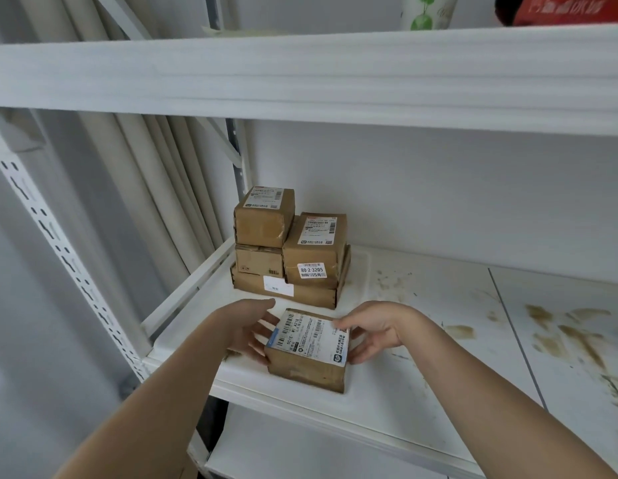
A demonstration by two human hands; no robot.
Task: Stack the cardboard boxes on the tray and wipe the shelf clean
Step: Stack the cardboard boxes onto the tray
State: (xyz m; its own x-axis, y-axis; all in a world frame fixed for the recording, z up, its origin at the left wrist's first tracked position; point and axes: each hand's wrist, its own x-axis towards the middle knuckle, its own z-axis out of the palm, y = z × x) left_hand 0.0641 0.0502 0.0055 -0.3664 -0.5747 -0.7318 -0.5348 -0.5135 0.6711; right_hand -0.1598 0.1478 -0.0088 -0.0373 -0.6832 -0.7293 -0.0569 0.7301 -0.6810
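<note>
A small cardboard box with a white shipping label sits on the white tray near its front edge. My left hand presses its left side and my right hand its right side, so both hands grip it. Behind it, at the tray's back left, stands a stack of boxes: a wide flat box at the bottom, a small box and a labelled box on it, and one more box on top.
The white shelf to the right of the tray carries brown dirt smears. The upper shelf board hangs overhead, with a bottle and a red item on it. A perforated upright post stands at the left.
</note>
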